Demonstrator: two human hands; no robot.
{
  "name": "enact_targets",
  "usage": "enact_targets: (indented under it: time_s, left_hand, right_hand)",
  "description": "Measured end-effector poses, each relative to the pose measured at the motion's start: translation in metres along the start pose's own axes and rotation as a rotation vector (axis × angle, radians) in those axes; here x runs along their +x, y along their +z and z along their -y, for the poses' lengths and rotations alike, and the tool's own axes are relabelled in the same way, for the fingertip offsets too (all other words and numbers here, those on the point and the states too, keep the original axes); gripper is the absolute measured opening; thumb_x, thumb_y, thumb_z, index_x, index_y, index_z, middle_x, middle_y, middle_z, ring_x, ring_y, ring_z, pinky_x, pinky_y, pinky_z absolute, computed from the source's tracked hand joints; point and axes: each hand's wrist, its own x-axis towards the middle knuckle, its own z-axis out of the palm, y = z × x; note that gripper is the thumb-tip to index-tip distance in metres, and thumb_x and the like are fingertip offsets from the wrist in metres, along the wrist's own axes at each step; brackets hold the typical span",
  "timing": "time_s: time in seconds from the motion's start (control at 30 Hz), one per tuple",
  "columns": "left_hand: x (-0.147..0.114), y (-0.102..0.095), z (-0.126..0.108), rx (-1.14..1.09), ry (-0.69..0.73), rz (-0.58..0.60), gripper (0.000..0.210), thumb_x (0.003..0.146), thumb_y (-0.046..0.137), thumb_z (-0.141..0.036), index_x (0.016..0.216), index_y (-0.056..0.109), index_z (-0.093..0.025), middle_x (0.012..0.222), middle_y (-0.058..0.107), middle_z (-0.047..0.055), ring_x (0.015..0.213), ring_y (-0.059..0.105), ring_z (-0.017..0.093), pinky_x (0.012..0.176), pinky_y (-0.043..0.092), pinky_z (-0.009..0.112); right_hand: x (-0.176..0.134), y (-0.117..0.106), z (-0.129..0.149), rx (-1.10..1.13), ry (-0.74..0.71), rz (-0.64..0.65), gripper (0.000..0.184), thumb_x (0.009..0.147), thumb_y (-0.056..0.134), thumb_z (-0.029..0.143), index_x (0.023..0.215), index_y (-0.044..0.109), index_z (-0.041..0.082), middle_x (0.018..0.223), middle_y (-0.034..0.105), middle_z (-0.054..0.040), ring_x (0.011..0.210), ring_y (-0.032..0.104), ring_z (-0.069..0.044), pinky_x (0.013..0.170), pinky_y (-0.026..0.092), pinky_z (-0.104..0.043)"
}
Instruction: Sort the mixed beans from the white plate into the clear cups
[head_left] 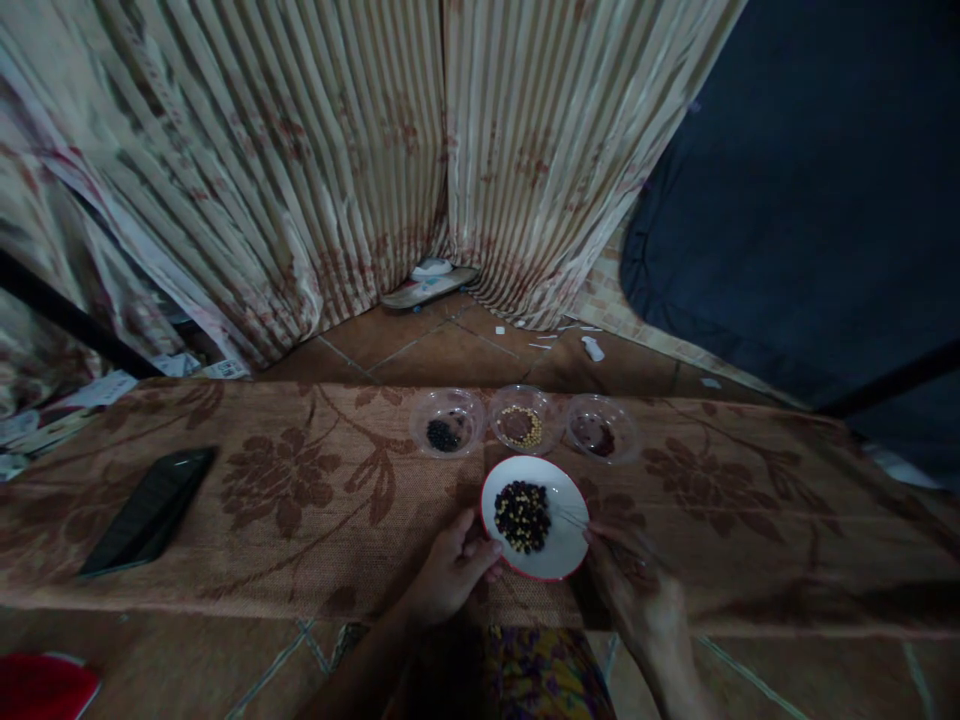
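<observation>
My left hand [457,565] grips the left rim of a white plate with a red edge [566,555], thumb on top. A heap of mixed dark and yellow beans [523,517] lies on the plate's left side. My right hand [637,580], blurred, is at the plate's right rim and holds thin metal tweezers [570,515] that reach over the plate toward the heap. Behind the plate stand three clear plastic bowls: the left bowl [469,410] has black beans, the middle bowl [517,393] yellow ones, and the right bowl [619,430] dark red ones.
A brown flowered cloth [300,560] covers the long low table. A dark phone or tablet [150,510] lies at its left. Beyond are striped curtains [360,150], a skateboard [431,288] and white scraps [592,348] on the tiled floor. A red object [45,685] is at bottom left.
</observation>
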Motion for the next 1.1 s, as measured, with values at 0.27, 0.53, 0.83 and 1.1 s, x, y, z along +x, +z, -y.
enact_targets:
  time_s: [0.27, 0.53, 0.83, 1.1]
  left_hand:
    - [0.000, -0.001, -0.001, 0.004, 0.005, 0.009, 0.049, 0.084, 0.068, -0.047, 0.119, 0.054, -0.015, 0.077, 0.063, 0.000, 0.065, 0.060, 0.014, 0.060, 0.051, 0.025]
    - [0.000, 0.001, -0.001, -0.023, 0.004, 0.003, 0.054, 0.082, 0.069, -0.049, 0.120, 0.052, -0.015, 0.076, 0.064, 0.001, 0.063, 0.060, 0.013, 0.059, 0.050, 0.025]
    - [0.000, 0.000, -0.001, -0.020, 0.012, 0.017, 0.048, 0.084, 0.068, -0.047, 0.117, 0.054, -0.016, 0.077, 0.063, 0.000, 0.064, 0.060, 0.013, 0.060, 0.050, 0.024]
    - [0.001, -0.001, 0.004, -0.016, 0.026, 0.021, 0.050, 0.085, 0.067, -0.047, 0.122, 0.053, -0.017, 0.077, 0.063, 0.000, 0.064, 0.061, 0.013, 0.060, 0.051, 0.025]
  right_hand:
    - [-0.019, -0.006, 0.015, 0.062, 0.060, 0.069, 0.025, 0.080, 0.068, 0.044, 0.078, 0.075, 0.020, 0.088, 0.074, -0.0101, 0.084, 0.071, -0.025, 0.071, 0.059, -0.033]
    - [-0.014, -0.004, 0.005, -0.004, 0.077, 0.019, 0.029, 0.082, 0.065, 0.045, 0.086, 0.075, 0.019, 0.097, 0.072, -0.0114, 0.091, 0.068, -0.025, 0.080, 0.056, -0.039]
    - [-0.015, 0.004, 0.003, 0.005, 0.066, 0.000, 0.028, 0.080, 0.067, 0.046, 0.082, 0.074, 0.019, 0.093, 0.072, -0.0101, 0.087, 0.068, -0.024, 0.076, 0.055, -0.036]
    - [-0.013, -0.001, 0.002, 0.012, 0.027, -0.150, 0.026, 0.079, 0.070, 0.044, 0.085, 0.075, 0.019, 0.093, 0.073, -0.0095, 0.085, 0.068, -0.023, 0.073, 0.056, -0.033]
